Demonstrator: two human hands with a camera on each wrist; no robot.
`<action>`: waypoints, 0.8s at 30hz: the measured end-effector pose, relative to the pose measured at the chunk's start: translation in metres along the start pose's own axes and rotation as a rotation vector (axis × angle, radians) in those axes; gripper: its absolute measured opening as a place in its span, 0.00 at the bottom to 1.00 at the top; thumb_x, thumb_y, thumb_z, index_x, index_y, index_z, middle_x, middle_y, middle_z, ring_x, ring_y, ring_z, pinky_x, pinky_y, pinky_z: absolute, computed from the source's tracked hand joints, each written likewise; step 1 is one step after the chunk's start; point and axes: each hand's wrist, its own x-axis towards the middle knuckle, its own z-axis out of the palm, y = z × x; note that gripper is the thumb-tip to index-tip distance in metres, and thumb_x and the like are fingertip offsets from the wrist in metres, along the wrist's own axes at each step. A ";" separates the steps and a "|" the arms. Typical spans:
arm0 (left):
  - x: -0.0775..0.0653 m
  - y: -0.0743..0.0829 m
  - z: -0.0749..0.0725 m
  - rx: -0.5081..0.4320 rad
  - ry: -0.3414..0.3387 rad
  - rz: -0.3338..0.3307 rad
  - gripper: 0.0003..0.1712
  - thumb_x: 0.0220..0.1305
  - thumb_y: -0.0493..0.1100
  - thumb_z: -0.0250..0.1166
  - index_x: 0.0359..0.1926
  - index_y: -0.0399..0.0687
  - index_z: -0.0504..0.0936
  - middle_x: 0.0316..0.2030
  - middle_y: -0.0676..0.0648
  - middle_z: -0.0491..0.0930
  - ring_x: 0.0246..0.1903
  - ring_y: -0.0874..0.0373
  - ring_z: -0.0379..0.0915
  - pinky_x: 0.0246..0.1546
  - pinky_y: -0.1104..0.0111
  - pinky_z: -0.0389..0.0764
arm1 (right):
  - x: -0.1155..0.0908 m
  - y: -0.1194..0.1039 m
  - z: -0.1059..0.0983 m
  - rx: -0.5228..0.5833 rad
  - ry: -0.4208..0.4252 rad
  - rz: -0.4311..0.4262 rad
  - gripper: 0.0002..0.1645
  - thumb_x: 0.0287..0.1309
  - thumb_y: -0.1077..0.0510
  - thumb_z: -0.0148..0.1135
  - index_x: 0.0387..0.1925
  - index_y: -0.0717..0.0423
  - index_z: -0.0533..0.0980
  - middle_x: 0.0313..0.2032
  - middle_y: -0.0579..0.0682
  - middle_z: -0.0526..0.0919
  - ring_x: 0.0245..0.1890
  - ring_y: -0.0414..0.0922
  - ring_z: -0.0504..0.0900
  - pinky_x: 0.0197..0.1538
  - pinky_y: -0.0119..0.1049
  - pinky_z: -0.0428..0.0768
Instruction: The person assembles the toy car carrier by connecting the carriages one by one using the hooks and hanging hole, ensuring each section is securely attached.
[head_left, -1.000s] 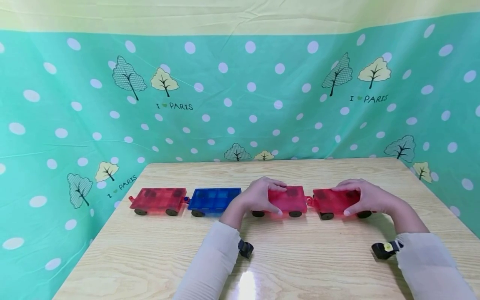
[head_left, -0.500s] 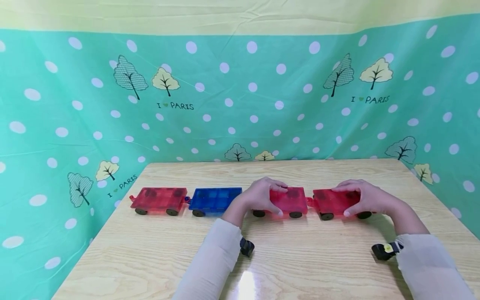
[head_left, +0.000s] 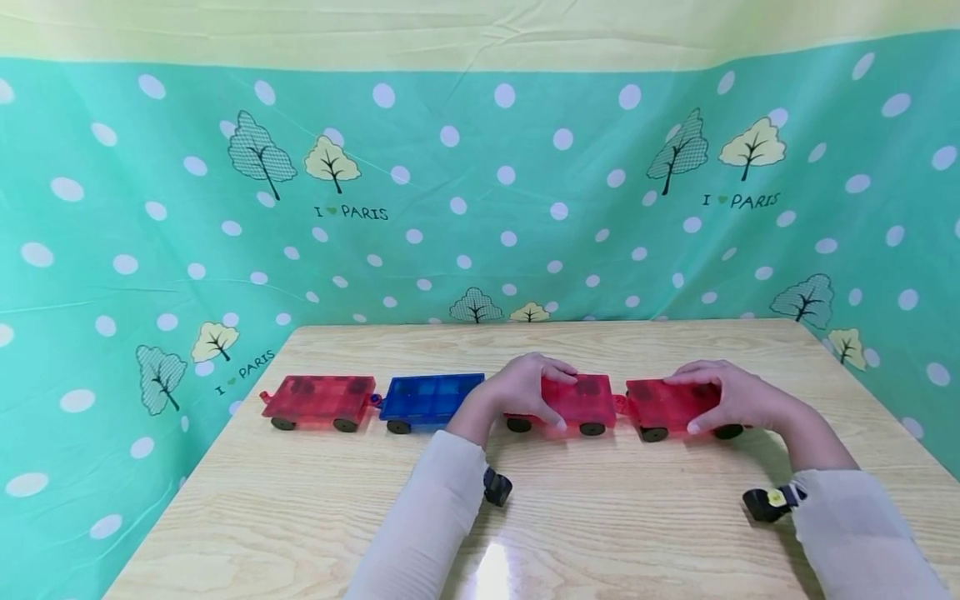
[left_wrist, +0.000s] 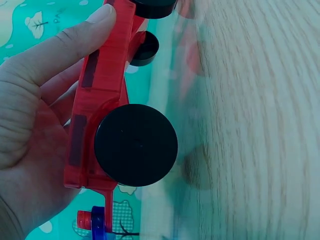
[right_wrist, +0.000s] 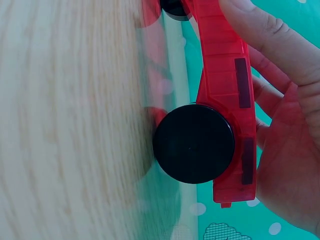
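Note:
Four-wheeled toy train cars stand in a row on the table. My left hand (head_left: 517, 390) grips a translucent red car (head_left: 588, 400) from above, thumb on its near side and fingers over the far side. At the row's right end, my right hand (head_left: 738, 396) holds another red car (head_left: 662, 404) the same way. A red hitch (head_left: 621, 404) lies between these two cars. Behind my left wrist is a blue car (head_left: 427, 400); the left wrist view shows its blue ring (left_wrist: 98, 222) around a red peg. Leftmost is a further red car (head_left: 322, 400), joined to the blue one.
The wood-grain table (head_left: 600, 533) extends toward me in front of the cars. A green dotted cloth (head_left: 480, 208) hangs behind and beside it. Small black cameras (head_left: 498, 487) are strapped to both wrists.
My left wrist has shifted slightly forward and to the right. Both hands keep their grip on the same red cars, which stand almost where they were.

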 end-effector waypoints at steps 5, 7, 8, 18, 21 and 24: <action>0.000 -0.001 -0.001 0.014 -0.008 -0.009 0.38 0.43 0.46 0.82 0.60 0.55 0.81 0.62 0.61 0.73 0.66 0.58 0.60 0.56 0.72 0.71 | 0.001 0.002 0.001 0.012 0.001 -0.005 0.43 0.40 0.49 0.81 0.59 0.59 0.77 0.60 0.67 0.69 0.59 0.65 0.63 0.50 0.55 0.77; 0.000 -0.001 -0.002 0.014 -0.010 -0.016 0.38 0.43 0.46 0.82 0.60 0.55 0.81 0.62 0.61 0.73 0.66 0.58 0.60 0.56 0.71 0.71 | 0.001 0.002 0.001 0.008 0.000 -0.012 0.43 0.40 0.49 0.81 0.59 0.60 0.77 0.60 0.67 0.69 0.58 0.66 0.64 0.49 0.55 0.78; 0.000 -0.001 -0.002 0.011 -0.009 -0.019 0.38 0.43 0.46 0.82 0.59 0.55 0.81 0.62 0.61 0.73 0.66 0.58 0.60 0.56 0.71 0.72 | 0.001 0.002 0.002 0.010 0.002 -0.006 0.43 0.40 0.49 0.81 0.59 0.59 0.77 0.60 0.67 0.69 0.58 0.65 0.64 0.49 0.54 0.78; 0.003 0.000 -0.003 0.000 -0.009 -0.020 0.39 0.42 0.46 0.82 0.59 0.55 0.81 0.61 0.61 0.73 0.66 0.59 0.61 0.56 0.71 0.72 | 0.002 0.001 0.001 -0.001 -0.001 -0.009 0.43 0.40 0.51 0.81 0.60 0.60 0.76 0.60 0.67 0.69 0.58 0.65 0.64 0.48 0.53 0.79; 0.003 0.001 -0.002 0.009 -0.013 -0.028 0.38 0.42 0.46 0.82 0.59 0.55 0.81 0.61 0.61 0.74 0.65 0.58 0.61 0.55 0.71 0.72 | 0.002 0.002 0.001 -0.005 -0.003 -0.010 0.43 0.40 0.51 0.81 0.60 0.60 0.76 0.60 0.67 0.69 0.58 0.65 0.64 0.48 0.53 0.79; 0.003 0.001 0.000 -0.001 -0.014 -0.043 0.37 0.42 0.45 0.82 0.58 0.55 0.82 0.60 0.61 0.74 0.64 0.58 0.61 0.53 0.72 0.73 | 0.002 0.002 0.001 -0.007 -0.002 -0.012 0.43 0.40 0.51 0.81 0.60 0.60 0.76 0.60 0.66 0.69 0.58 0.65 0.65 0.49 0.53 0.78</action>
